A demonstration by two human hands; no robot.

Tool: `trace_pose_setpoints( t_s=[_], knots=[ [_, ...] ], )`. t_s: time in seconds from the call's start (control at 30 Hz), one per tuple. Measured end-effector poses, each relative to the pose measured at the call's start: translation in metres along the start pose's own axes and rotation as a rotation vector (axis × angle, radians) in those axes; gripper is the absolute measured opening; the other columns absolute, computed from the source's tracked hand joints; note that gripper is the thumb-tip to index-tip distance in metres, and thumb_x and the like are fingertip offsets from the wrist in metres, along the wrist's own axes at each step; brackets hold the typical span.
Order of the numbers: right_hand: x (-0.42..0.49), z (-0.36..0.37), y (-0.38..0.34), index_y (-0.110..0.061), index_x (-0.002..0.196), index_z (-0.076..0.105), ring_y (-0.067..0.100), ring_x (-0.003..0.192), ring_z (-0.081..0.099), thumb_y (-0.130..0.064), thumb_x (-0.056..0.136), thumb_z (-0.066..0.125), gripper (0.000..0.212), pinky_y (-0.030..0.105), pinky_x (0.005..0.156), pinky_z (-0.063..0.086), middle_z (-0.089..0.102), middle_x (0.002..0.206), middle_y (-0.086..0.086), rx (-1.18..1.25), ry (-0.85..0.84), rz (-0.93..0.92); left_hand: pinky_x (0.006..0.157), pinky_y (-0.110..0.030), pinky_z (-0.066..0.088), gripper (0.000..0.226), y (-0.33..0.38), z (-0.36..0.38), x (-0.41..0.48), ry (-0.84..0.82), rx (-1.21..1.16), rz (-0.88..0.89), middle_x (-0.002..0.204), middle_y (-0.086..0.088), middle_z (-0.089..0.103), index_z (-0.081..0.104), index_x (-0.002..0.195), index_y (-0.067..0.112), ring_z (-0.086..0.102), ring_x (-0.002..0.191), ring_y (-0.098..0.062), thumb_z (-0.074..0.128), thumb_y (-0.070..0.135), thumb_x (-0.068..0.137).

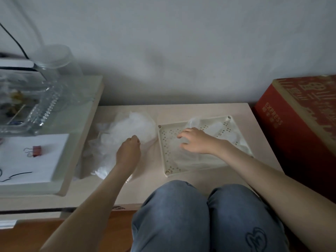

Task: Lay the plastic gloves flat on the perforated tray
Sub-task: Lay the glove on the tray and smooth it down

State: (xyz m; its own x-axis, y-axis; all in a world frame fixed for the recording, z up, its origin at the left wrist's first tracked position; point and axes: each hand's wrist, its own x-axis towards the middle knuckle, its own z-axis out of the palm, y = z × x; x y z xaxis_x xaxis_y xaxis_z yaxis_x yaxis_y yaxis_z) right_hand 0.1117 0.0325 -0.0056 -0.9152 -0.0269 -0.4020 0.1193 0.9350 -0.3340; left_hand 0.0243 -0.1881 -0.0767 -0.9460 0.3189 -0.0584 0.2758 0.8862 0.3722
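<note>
A cream perforated tray (164, 151) lies on the low table to the right of centre. Clear plastic gloves (223, 135) lie spread inside it. My right hand (194, 140) presses on the gloves in the tray with its fingers spread. Left of the tray sits a crumpled pile of clear plastic gloves (127, 128). My left hand (130, 150) is at the pile's near right side, fingers curled and pinching the plastic.
A red cardboard box (298, 124) stands against the table's right side. A higher shelf on the left holds a glass jar (58, 70), a glass dish (31, 110) and white paper with a red binder clip (36, 148). My knees in jeans (200, 215) are below.
</note>
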Motion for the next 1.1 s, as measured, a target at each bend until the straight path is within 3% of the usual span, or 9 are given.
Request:
trace_pose_setpoints(
  t_s=[0.17, 0.3, 0.4, 0.53, 0.67, 0.77, 0.9, 1.0, 1.1],
  knots=[
    [0.008, 0.0, -0.007, -0.018, 0.143, 0.04, 0.018, 0.142, 0.023, -0.031, 0.099, 0.042, 0.046, 0.036, 0.114, 0.021, 0.032, 0.152, 0.0, 0.025, -0.001, -0.005, 0.064, -0.033, 0.044, 0.018, 0.004, -0.013, -0.001, 0.016, 0.004, -0.054, 0.092, -0.01, 0.064, 0.056, 0.102, 0.008, 0.058, 0.082, -0.028, 0.041, 0.006, 0.093],
    [0.014, 0.0, -0.011, -0.019, 0.141, 0.043, 0.014, 0.136, 0.035, -0.034, 0.096, 0.047, 0.047, 0.029, 0.107, 0.03, 0.038, 0.148, -0.002, 0.142, 0.018, -0.022, 0.065, -0.036, 0.049, 0.015, 0.013, -0.028, -0.004, 0.084, -0.092, -0.084, 0.085, -0.009, 0.063, 0.056, 0.097, 0.008, 0.058, 0.077, -0.029, 0.041, 0.011, 0.095],
    [0.017, -0.001, -0.013, -0.021, 0.133, 0.052, 0.009, 0.123, 0.048, -0.038, 0.095, 0.051, 0.042, 0.024, 0.098, 0.037, 0.051, 0.136, -0.008, 0.372, 0.038, 0.002, 0.063, -0.044, 0.051, 0.014, 0.028, -0.042, -0.007, 0.213, -0.226, -0.055, 0.076, -0.009, 0.061, 0.052, 0.091, 0.007, 0.058, 0.071, -0.031, 0.041, 0.014, 0.098],
    [0.022, -0.001, -0.013, -0.015, 0.114, 0.064, 0.013, 0.104, 0.058, -0.035, 0.096, 0.053, 0.029, 0.03, 0.093, 0.045, 0.063, 0.11, -0.002, 0.867, 0.056, 0.054, 0.061, -0.042, 0.048, 0.011, 0.059, -0.067, -0.011, 0.297, -0.496, -0.018, 0.078, -0.007, 0.063, 0.049, 0.094, 0.007, 0.058, 0.07, -0.028, 0.045, 0.017, 0.098],
    [0.022, -0.009, -0.015, -0.007, 0.104, 0.06, 0.023, 0.09, 0.063, -0.035, 0.096, 0.052, 0.03, 0.032, 0.084, 0.051, 0.064, 0.098, 0.011, 1.336, -0.004, 0.116, 0.059, -0.016, 0.049, 0.008, 0.089, -0.085, -0.005, 0.258, -0.953, -0.131, 0.081, 0.004, 0.07, 0.049, 0.093, 0.014, 0.064, 0.07, -0.005, 0.052, 0.019, 0.098],
    [0.022, -0.008, -0.015, -0.005, 0.112, 0.057, 0.028, 0.093, 0.065, -0.041, 0.094, 0.052, 0.041, 0.039, 0.091, 0.051, 0.065, 0.106, 0.018, 1.438, -0.072, 0.159, 0.057, -0.011, 0.044, 0.011, 0.092, -0.085, 0.003, 0.26, -1.014, -0.203, 0.083, 0.002, 0.068, 0.05, 0.094, 0.015, 0.064, 0.073, -0.008, 0.061, 0.018, 0.093],
    [0.029, -0.005, -0.02, -0.009, 0.114, 0.052, 0.03, 0.094, 0.063, -0.048, 0.087, 0.056, 0.047, 0.043, 0.097, 0.046, 0.062, 0.104, 0.015, 1.61, -0.111, 0.113, 0.073, -0.029, 0.053, 0.027, 0.087, -0.077, 0.005, 0.12, -1.066, -0.213, 0.082, -0.002, 0.069, 0.052, 0.101, 0.013, 0.065, 0.077, -0.016, 0.071, 0.009, 0.082],
    [0.034, -0.007, -0.025, -0.009, 0.127, 0.054, 0.029, 0.108, 0.057, -0.049, 0.08, 0.062, 0.062, 0.044, 0.104, 0.042, 0.06, 0.112, 0.013, 1.597, -0.106, 0.025, 0.078, -0.032, 0.055, 0.026, 0.086, -0.075, 0.002, -0.089, -0.983, -0.162, 0.089, -0.004, 0.071, 0.059, 0.106, 0.012, 0.069, 0.085, -0.019, 0.072, 0.014, 0.083],
    [0.04, -0.008, -0.031, -0.006, 0.116, 0.062, 0.028, 0.104, 0.062, -0.037, 0.088, 0.062, 0.042, 0.041, 0.098, 0.048, 0.065, 0.107, 0.011, 1.526, -0.02, -0.04, 0.063, -0.023, 0.055, 0.017, 0.084, -0.078, -0.001, -0.159, -1.047, -0.144, 0.085, -0.005, 0.069, 0.067, 0.105, 0.008, 0.066, 0.076, -0.02, 0.064, 0.017, 0.091]
  ],
)
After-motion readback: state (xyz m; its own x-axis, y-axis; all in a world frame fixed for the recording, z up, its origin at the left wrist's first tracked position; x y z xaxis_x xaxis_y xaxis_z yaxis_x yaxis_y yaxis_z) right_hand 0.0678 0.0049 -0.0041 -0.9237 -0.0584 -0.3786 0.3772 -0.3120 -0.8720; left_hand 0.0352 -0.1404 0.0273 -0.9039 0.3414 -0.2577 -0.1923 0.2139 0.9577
